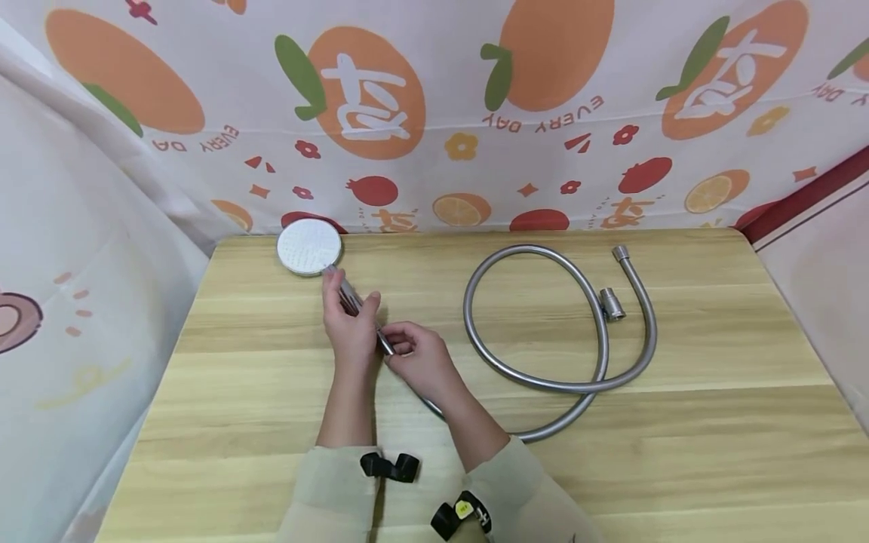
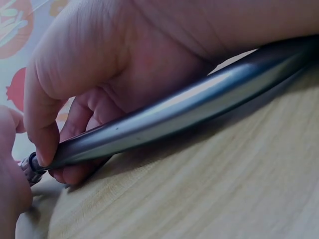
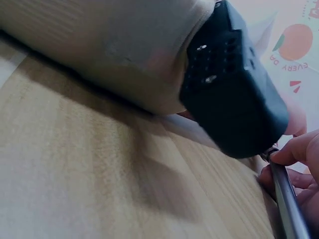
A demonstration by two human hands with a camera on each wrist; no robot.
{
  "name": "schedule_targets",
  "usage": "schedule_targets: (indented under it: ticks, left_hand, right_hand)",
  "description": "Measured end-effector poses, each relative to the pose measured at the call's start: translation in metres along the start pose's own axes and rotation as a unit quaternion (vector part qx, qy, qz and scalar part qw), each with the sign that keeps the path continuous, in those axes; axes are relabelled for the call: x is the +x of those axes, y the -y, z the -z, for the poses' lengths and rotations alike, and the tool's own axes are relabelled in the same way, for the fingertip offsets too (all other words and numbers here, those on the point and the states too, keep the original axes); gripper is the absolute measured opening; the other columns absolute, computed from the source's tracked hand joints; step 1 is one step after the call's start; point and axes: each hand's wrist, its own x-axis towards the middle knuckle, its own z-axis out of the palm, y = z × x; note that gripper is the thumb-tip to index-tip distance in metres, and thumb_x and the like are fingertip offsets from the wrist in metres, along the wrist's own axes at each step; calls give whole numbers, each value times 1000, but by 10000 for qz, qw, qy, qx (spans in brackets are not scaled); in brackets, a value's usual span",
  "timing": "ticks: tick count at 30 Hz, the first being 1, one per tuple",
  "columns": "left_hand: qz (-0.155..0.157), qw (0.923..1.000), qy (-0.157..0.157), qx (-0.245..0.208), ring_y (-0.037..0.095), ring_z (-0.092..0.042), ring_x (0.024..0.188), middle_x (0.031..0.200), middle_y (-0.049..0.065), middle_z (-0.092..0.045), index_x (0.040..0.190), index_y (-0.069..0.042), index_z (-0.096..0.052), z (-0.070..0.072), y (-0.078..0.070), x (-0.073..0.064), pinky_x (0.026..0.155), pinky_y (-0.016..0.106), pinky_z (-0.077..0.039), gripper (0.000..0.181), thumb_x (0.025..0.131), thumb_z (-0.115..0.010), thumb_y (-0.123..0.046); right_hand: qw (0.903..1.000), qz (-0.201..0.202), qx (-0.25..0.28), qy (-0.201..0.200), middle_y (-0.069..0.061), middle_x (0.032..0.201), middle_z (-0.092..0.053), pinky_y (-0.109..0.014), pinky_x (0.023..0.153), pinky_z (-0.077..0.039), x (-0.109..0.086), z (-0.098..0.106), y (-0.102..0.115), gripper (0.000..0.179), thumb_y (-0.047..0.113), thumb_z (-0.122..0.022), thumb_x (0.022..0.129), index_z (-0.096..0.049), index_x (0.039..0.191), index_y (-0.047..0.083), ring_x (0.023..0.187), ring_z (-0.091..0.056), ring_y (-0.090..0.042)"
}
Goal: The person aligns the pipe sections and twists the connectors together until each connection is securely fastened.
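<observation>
My left hand (image 1: 353,329) grips the handle of a handheld shower head (image 1: 308,246), whose round pale face shows at the table's back left. My right hand (image 1: 424,363) pinches a grey metal shower hose (image 1: 563,388) close to its end, right beside the left hand. In the left wrist view, thumb and fingers close on the hose (image 2: 149,122) behind a ridged metal fitting (image 2: 32,170) that meets the left hand (image 2: 10,169). From there the hose passes beneath my right wrist. Fingers hide most of the joint between handle and hose.
The hose loops across the wooden table (image 1: 713,422) on the right, with its other end (image 1: 621,253) towards the back. A short metal connector (image 1: 612,305) lies beside the loop. A fruit-patterned cloth (image 1: 462,173) hangs along the table's back edge.
</observation>
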Motion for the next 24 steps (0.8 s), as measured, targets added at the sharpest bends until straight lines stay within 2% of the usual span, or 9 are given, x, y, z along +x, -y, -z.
schedule_targets:
  ticks: [5, 8, 13, 19, 24]
  left_hand:
    - [-430, 9972, 269, 552, 32, -9, 152, 155, 20, -35, 130, 7, -56, 2, -1, -6, 124, 37, -12, 47, 84, -64, 6]
    - [-605, 9940, 492, 772, 33, -10, 152, 153, 22, -38, 127, 8, -57, 4, 12, -1, 124, 39, -14, 43, 85, -64, 5]
    - [-547, 9897, 690, 1128, 25, -8, 153, 155, 17, -37, 129, 3, -59, 5, 31, 9, 122, 41, -18, 41, 89, -65, -1]
    - [-565, 9874, 672, 1320, 22, -10, 152, 154, 13, -41, 127, -1, -61, 6, 34, 13, 122, 42, -21, 39, 88, -65, -4]
    - [-627, 9859, 668, 1397, 25, -11, 152, 152, 14, -43, 126, -1, -62, 6, 34, 14, 122, 42, -19, 38, 88, -66, -5]
  right_hand:
    - [9998, 25, -181, -87, 2, 100, -72, -24, 71, -55, -4, -2, 1, 34, -1, -69, 82, -71, 112, 16, 82, -65, -7]
    - [9994, 100, -315, -130, 2, 104, -71, -22, 77, -55, -6, -2, 2, 30, 3, -68, 85, -70, 112, 15, 89, -66, -7]
    - [9979, 254, -520, -276, 2, 112, -70, -22, 87, -55, -8, 2, 9, 24, 10, -64, 92, -68, 115, 16, 103, -66, -11]
    - [9954, 214, -813, -467, 3, 114, -70, -28, 92, -54, -8, 8, 15, 25, 18, -62, 95, -69, 118, 20, 106, -66, -11]
    - [9931, 254, -877, -737, 0, 120, -69, -32, 96, -53, -8, 21, 20, 30, 19, -63, 94, -67, 124, 15, 111, -65, -15]
